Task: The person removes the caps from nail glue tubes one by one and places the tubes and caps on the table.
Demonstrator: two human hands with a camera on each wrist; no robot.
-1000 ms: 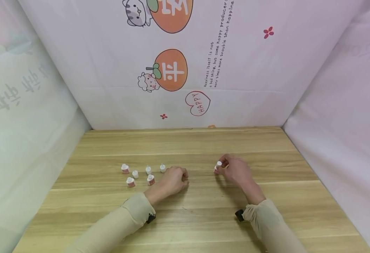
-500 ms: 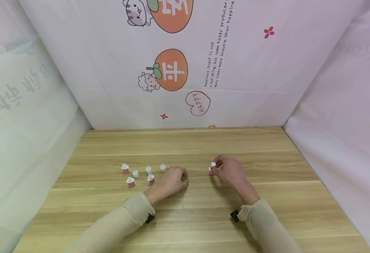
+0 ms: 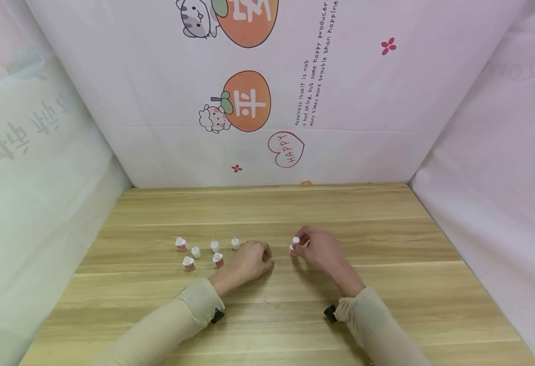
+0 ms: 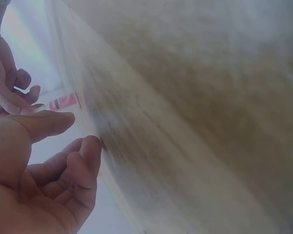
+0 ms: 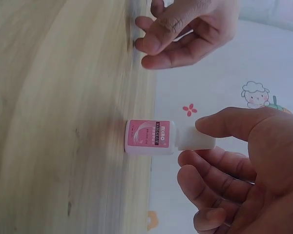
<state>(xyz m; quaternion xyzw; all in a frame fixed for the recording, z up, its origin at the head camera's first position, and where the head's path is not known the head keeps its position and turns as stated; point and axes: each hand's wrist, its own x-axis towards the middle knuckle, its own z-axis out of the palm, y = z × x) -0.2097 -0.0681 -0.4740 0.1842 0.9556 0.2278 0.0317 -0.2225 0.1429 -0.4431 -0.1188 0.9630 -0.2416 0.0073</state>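
Observation:
My right hand [image 3: 319,249] pinches the white cap [image 5: 195,139] of a small nail glue bottle [image 5: 149,139] between thumb and fingers. The bottle has a pink label and stands upright, its base at the tabletop. My left hand [image 3: 249,260] rests on the table a short way left of it, fingers loosely curled around nothing. In the left wrist view, the pink-labelled bottle shows beyond the left thumb. Left of that hand stand three more bottles [image 3: 218,260] with pink labels. Three loose white caps [image 3: 214,246] lie among them, at least two with thin stems pointing up.
A wood-grain table [image 3: 267,208] spans the space below white printed cloth walls [image 3: 363,101] at the back and both sides. Each wrist carries a small black device [image 3: 330,313] by the sleeve cuff.
My right hand has slid left along the table with the glue bottle, closer to the left hand. The left hand and the other bottles and caps stay where they were.

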